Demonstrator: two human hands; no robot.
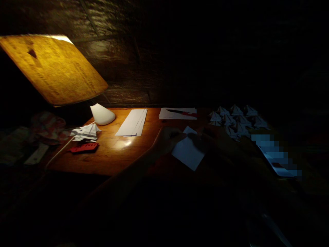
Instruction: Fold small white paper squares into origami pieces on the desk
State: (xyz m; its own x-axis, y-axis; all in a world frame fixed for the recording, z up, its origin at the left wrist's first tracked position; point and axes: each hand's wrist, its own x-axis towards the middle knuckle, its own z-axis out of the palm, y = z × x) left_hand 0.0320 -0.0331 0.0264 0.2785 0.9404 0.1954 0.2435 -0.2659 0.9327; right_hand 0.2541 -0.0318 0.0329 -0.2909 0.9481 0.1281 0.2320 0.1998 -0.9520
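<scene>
Left hand [169, 138] pinches one white sheet [189, 153]; right hand [207, 137] grip too dark to tell. Far table [108, 156] edge: two paper stacks [132, 122], one knife [181, 112].

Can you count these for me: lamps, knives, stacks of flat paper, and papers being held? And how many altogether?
Lamp: 1
Knife: 1
Flat paper stacks: 2
Held paper: 1
Total: 5
</scene>
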